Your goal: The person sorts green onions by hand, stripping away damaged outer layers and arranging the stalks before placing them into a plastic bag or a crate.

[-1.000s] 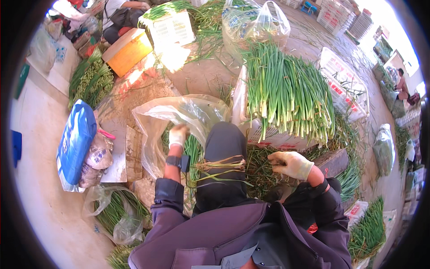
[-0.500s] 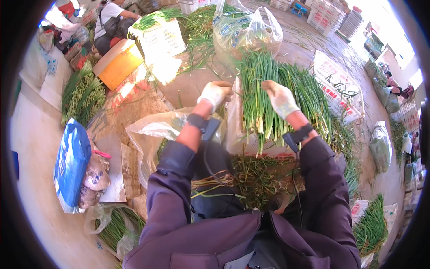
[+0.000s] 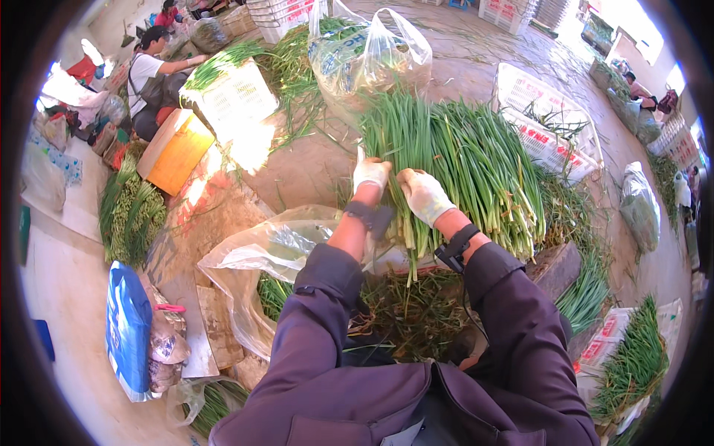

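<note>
Clear bag [image 3: 256, 256] gapes left of the lap; left hand [image 3: 371, 175] and right hand [image 3: 425, 197] curled at the left edge of stalks [image 3: 476, 163] heaped on crate [image 3: 390, 260], firm grip can't tell. Uneven pull could spill overhanging ends. Carrier bag [image 3: 375, 59] behind

Tons of daylight here. The upper-right opening [image 3: 643, 26] is blown out, same with the sun patch [image 3: 253, 149] on the floor [image 3: 309, 167]. Green stalks [image 3: 465, 160] get softer light, clear bag [image 3: 256, 258] glares, left wrist gadget [image 3: 380, 221] looks smeary, fisheye bends everything toward black edges.
</note>
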The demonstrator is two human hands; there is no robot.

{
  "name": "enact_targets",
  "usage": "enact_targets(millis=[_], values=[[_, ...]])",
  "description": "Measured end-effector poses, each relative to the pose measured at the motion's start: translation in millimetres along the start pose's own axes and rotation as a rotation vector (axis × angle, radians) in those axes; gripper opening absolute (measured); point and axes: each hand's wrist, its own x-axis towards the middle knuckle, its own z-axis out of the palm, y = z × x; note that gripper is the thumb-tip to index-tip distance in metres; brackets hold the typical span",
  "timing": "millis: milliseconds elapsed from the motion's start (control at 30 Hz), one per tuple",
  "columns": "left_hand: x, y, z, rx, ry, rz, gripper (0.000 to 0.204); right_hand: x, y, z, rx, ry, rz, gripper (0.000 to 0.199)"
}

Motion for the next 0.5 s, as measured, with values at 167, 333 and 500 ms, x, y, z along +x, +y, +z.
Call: enact_targets(millis=[167,333,500], values=[[-40.6,16.2,9.6,-0.363,-0.001,0.022,0.046,-9.6,20.2,-6.7,-0.084,-0.011,0.091,0.019],[-60.1,27.4,-6.4,-0.349,0.084,0.065,0.048,-0.8,11.0,-9.8,-0.044,-0.09,0.133,0.028],[-72.1,57.6,-20.2,-0.169,-0.035,0.14,0.052,1.7,7.5,-14.8,0.161,-0.026,0.199,0.071]])
